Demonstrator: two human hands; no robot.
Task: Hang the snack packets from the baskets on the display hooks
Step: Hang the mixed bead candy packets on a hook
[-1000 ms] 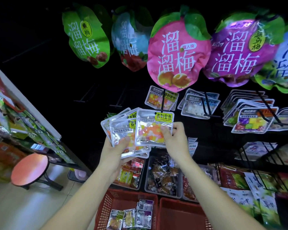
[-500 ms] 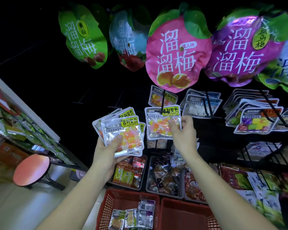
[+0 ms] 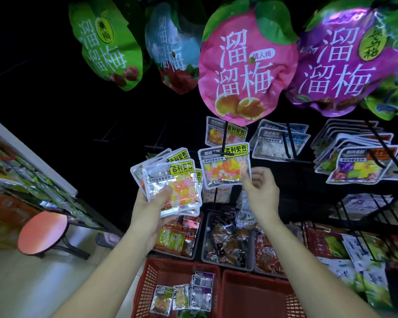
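My left hand [image 3: 152, 205] grips a fanned stack of clear jelly-bean packets [image 3: 172, 187] with yellow-green labels, held left of centre. One more such packet [image 3: 224, 165] hangs at the front of a black display hook [image 3: 223, 154], with another like it behind. My right hand [image 3: 261, 191] is at that packet's lower right corner, fingers loosely curled and only the fingertips at its edge. Below, a red basket [image 3: 147, 283] holds several small packets [image 3: 184, 297].
Big plum-snack bags [image 3: 246, 72] hang overhead. Hooks to the right carry white-candy packets [image 3: 278, 145] and mixed-colour ones [image 3: 359, 166]. Grey trays of wrapped snacks [image 3: 228, 244] sit under the hooks. A second red basket [image 3: 251, 294] stands at the right, a round red stool [image 3: 43, 232] at the left.
My right hand took the front packet off the left hand's stack, carried it up and right, and slid it onto the hook. The fingers have now loosened at its corner.
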